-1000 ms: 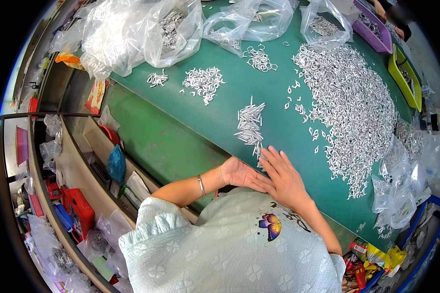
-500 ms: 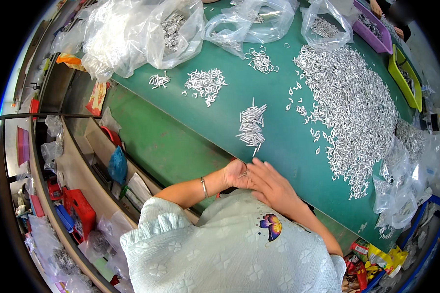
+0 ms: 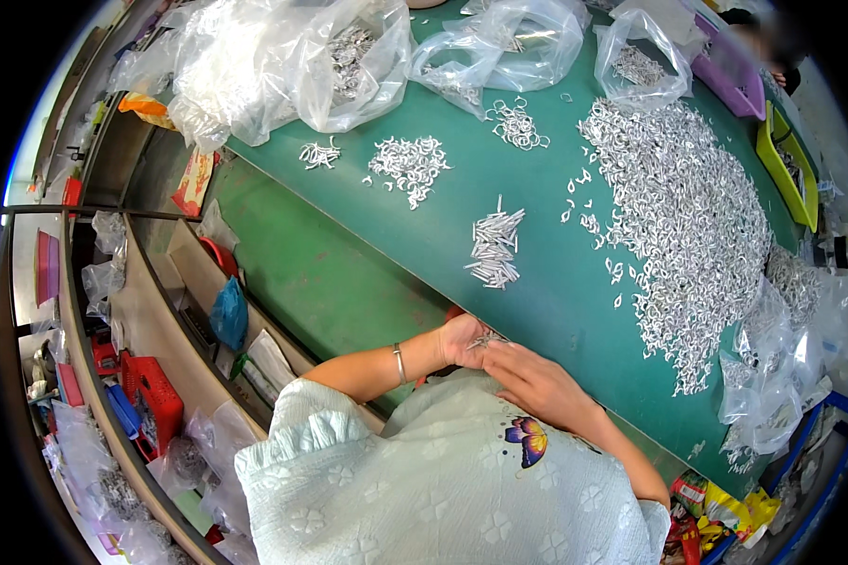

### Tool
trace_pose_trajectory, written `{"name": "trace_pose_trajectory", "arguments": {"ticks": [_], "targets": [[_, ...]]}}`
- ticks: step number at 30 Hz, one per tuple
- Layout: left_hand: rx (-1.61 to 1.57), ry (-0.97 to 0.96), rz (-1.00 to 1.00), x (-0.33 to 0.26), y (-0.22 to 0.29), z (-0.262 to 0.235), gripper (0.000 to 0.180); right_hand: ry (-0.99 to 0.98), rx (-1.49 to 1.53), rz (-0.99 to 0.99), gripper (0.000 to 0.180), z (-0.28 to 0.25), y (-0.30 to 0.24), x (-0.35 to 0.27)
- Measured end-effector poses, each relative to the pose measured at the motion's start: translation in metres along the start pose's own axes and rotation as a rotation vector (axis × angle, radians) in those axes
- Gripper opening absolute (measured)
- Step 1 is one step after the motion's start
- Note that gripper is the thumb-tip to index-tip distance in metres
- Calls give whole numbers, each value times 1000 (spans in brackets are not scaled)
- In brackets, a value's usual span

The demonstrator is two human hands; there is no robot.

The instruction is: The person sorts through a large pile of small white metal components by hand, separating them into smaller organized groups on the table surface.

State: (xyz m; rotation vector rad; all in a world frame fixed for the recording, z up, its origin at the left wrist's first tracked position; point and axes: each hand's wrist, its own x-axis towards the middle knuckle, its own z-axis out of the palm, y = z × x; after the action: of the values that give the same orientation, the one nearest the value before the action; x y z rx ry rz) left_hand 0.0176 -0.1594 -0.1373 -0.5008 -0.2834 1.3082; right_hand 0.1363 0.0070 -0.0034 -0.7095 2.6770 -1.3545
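At the table's near edge, my left hand (image 3: 462, 341) is cupped, palm up. Several thin silver pins (image 3: 483, 341) lie in it, partly covered. My right hand (image 3: 540, 381) reaches across from the right with its fingers stretched out and close together. Its fingertips meet the left palm, and what is under them is hidden. Just beyond both hands, a small heap of straight silver pins (image 3: 496, 250) rests on the green table (image 3: 377, 231). A far larger mound of curved silver pieces (image 3: 693, 235) spreads over the right side.
Smaller heaps of silver pieces (image 3: 411, 169), hooks (image 3: 320, 153) and rings (image 3: 518, 125) lie farther back. Clear plastic bags (image 3: 358, 85) line the far side. Purple (image 3: 730, 75) and yellow-green bins (image 3: 788, 169) stand at the far right. Shelving (image 3: 151, 311) runs along the left.
My right hand has drawn back from the pin heap and lowered onto the left palm. The stray pins at the heap's near end are gone. More pins show in the left palm.
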Motion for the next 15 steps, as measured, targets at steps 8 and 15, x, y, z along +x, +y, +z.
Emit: {"name": "trace_pose_trajectory", "arguments": {"ticks": [8,15], "targets": [[84,22,6,-2,5,-4,45,11,-97,32,47,-4,0,10],[345,263,143,-6,-8,2,30,307,-20,35,23,-17,0,0]]}}
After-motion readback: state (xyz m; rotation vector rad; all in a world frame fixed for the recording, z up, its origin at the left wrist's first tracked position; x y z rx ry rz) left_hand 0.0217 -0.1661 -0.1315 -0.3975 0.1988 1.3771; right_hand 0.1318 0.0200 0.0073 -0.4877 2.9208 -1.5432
